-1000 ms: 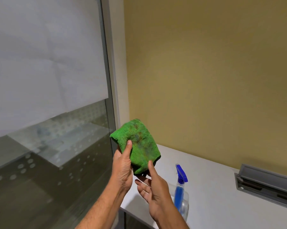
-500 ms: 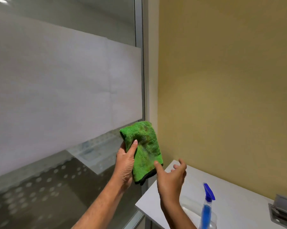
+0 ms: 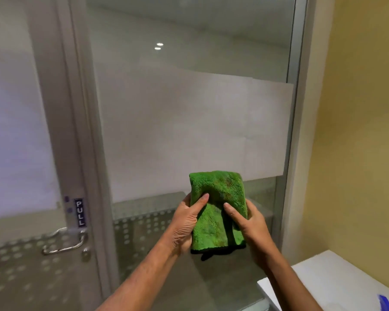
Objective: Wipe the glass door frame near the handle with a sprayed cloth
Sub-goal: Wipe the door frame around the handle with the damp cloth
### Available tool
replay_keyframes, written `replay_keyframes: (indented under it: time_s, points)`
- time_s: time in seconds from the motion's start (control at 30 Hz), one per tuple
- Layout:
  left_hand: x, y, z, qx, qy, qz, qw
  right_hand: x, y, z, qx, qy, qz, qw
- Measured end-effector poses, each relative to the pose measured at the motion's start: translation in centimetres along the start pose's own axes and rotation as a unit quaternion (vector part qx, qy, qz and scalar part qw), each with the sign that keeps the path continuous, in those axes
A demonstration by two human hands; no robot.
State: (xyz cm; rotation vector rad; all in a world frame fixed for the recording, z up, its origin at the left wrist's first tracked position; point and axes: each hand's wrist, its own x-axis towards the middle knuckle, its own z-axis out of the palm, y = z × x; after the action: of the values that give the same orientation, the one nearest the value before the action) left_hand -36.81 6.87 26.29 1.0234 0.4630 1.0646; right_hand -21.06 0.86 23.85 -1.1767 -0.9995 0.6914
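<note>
I hold a folded green microfibre cloth (image 3: 218,207) with a dark edge in front of the glass panel, at lower centre. My left hand (image 3: 186,223) grips its left side, thumb on top. My right hand (image 3: 247,223) grips its right side, thumb pressed on the front. The grey door frame (image 3: 77,131) runs upright at the left, well to the left of the cloth. On it sit a black PULL label (image 3: 80,212) and, below, a silver lever handle (image 3: 64,242). Neither hand touches the frame.
A frosted band crosses the glass panel (image 3: 189,122), with a dotted pattern lower down. A white counter (image 3: 337,281) juts in at bottom right, with the blue tip of a spray bottle (image 3: 385,303) at the frame's edge. A yellow wall (image 3: 363,131) stands on the right.
The view has swung left, bringing the door frame and handle into sight. My right hand, free half a second ago, now holds the cloth together with my left. The spray bottle has slid nearly out of view.
</note>
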Motion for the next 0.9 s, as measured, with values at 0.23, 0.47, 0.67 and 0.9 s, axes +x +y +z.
replay_keyframes:
  time_s: [0.23, 0.47, 0.67, 0.9]
  points:
    - [-5.0, 4.9, -7.5, 0.052, 0.108, 0.025, 0.992, -2.5, -0.9, 9.3, 0.185, -0.174, 0.13, 0.958]
    - [-7.0, 8.5, -17.5, 0.141, 0.207, 0.077, 0.965, -3.3, 0.5, 19.9, 0.228, -0.183, 0.156, 0.943]
    - [-7.1, 11.3, -27.2, 0.227, 0.224, 0.098, 0.943, -4.2, 1.7, 29.3, 0.27, -0.203, 0.199, 0.92]
    - [-5.8, 13.0, -34.3, 0.348, 0.217, 0.102, 0.907, -3.3, 3.2, 35.8, 0.297, -0.202, 0.235, 0.903]
